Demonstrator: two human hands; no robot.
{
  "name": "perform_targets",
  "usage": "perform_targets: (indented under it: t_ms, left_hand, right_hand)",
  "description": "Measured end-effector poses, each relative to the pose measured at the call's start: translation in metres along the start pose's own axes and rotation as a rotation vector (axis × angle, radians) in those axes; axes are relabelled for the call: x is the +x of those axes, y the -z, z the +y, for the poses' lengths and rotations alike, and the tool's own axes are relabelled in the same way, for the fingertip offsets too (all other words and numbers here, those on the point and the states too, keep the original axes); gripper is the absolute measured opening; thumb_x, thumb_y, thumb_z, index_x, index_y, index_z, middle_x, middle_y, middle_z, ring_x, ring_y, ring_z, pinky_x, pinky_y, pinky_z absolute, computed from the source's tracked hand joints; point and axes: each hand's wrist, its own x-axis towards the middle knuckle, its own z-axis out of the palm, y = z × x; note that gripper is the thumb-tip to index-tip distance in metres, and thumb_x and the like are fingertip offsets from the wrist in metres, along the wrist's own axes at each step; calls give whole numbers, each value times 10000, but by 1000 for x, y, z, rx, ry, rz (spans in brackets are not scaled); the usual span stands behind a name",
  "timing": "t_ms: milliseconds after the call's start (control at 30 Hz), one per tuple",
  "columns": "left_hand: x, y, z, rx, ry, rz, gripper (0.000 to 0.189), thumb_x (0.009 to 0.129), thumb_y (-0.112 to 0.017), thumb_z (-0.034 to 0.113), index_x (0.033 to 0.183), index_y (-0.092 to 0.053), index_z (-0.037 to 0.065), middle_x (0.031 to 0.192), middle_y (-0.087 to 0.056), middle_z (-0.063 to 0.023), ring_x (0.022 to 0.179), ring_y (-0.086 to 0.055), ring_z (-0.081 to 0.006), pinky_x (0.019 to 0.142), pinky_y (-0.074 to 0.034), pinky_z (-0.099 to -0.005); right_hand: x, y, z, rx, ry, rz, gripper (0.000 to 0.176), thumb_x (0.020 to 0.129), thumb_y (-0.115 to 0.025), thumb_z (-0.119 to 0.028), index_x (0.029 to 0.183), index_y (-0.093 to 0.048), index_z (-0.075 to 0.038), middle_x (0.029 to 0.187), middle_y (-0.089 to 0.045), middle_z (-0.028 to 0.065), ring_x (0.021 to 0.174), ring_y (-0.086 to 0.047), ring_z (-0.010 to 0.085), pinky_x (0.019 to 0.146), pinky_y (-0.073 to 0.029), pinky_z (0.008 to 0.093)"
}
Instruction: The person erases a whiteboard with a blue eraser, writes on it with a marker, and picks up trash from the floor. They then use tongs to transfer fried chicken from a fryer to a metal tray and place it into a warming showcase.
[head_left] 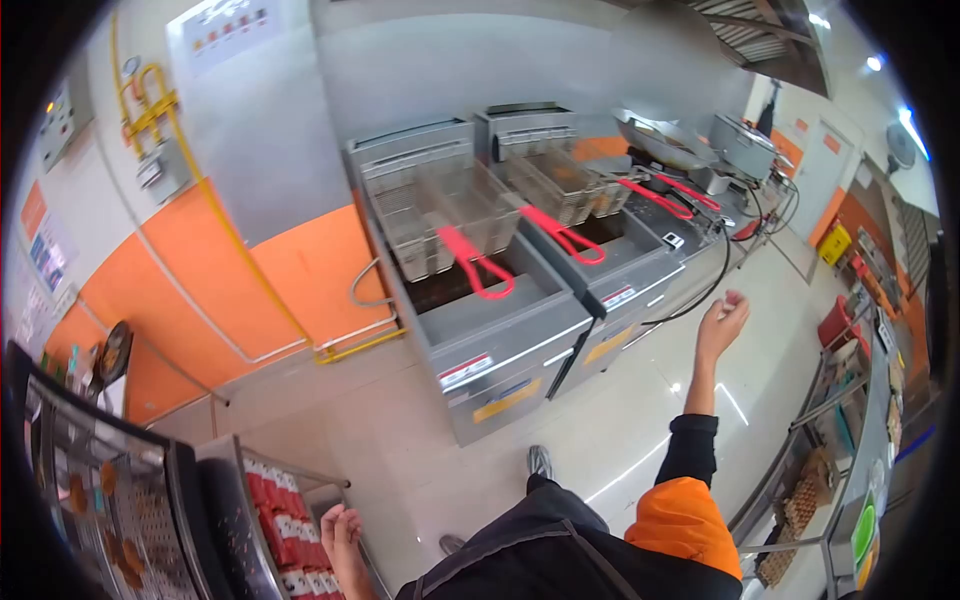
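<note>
Floor (pixel 620 430), pale and shiny, lay below me. On it stood two big grey fryers (pixel 505 345), side by side in front of me. A case (pixel 182 500) with a metal edge was low on my left. A wide pan (pixel 660 150) sat past the fryers, up and to the right. Wire baskets (pixel 412 258) sat at the top of the fryers, well apart from both my hands. Red handles (pixel 462 247) stuck out from them toward me, and I had no grip on any. Red and white packets (pixel 275 490) lay in rows, just beside my left hand (pixel 342 528). That hand had its fingers curled; I could not tell how tight, or if it touched the packets, and I saw nothing in it. My right hand (pixel 727 315) was out in the air, to the right of the fryers, fingers bent and loose, with nothing that I could see in it.
</note>
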Motion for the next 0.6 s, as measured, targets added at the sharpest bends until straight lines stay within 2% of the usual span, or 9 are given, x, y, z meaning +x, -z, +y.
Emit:
perform_targets:
  t_ms: [33,133,233,333,433,467,567,600]
  left_hand:
    - [10,-29,5,3,0,-40,186,877,-557,191,1035,-544,94,880,-606,-20,770,-556,-92,723,-402,-231]
    - [27,-124,0,5,-7,-155,188,880,-560,207,1026,-545,90,883,-610,-29,792,-556,-102,727,-400,-236]
    - [38,-214,-35,-7,45,-264,202,880,-567,225,1027,-546,87,871,-611,-31,807,-555,-108,741,-397,-245]
    - [25,-312,-62,163,133,-339,210,904,-540,244,1030,-545,76,904,-628,-51,839,-567,-116,771,-405,-256]
    - [17,-407,-80,191,177,-480,216,929,-501,237,1050,-541,61,936,-635,-67,892,-576,-125,812,-412,-263]
    - [14,-434,-85,193,170,-547,246,934,-497,229,1087,-529,39,941,-633,-70,917,-574,-138,831,-413,-266]
    - [0,-501,-99,188,119,-579,272,937,-496,217,1117,-514,15,946,-632,-78,924,-575,-149,855,-414,-274]
    - [-5,-514,-106,159,144,-573,269,938,-495,191,1131,-504,3,956,-628,-83,939,-571,-155,890,-406,-281]
  right_hand:
    - [24,-5,5,4,85,-3,208,781,-530,-44,985,-519,-3,925,-523,128,853,-511,255,723,-428,349]
    - [92,-36,31,-31,151,-66,235,774,-536,-39,1007,-534,-14,949,-542,109,900,-506,252,752,-426,338]
    - [165,-103,77,20,215,-57,214,778,-535,-42,988,-574,-30,927,-580,94,885,-533,256,738,-437,344]
    - [243,-182,130,-14,219,-324,190,792,-522,-52,962,-602,-29,881,-623,102,840,-574,275,726,-450,350]
    - [292,-260,145,125,223,-630,168,804,-515,-72,930,-612,-17,823,-636,129,776,-603,272,708,-459,350]
    - [303,-281,145,83,226,-755,177,799,-517,-88,923,-598,9,825,-644,151,798,-613,255,734,-457,345]
    - [328,-378,192,60,323,-1096,153,802,-512,-102,888,-602,-13,772,-597,79,694,-602,153,591,-459,275]
    - [324,-406,203,71,212,-1207,181,776,-515,-111,902,-590,-4,764,-582,59,636,-598,151,523,-459,271]
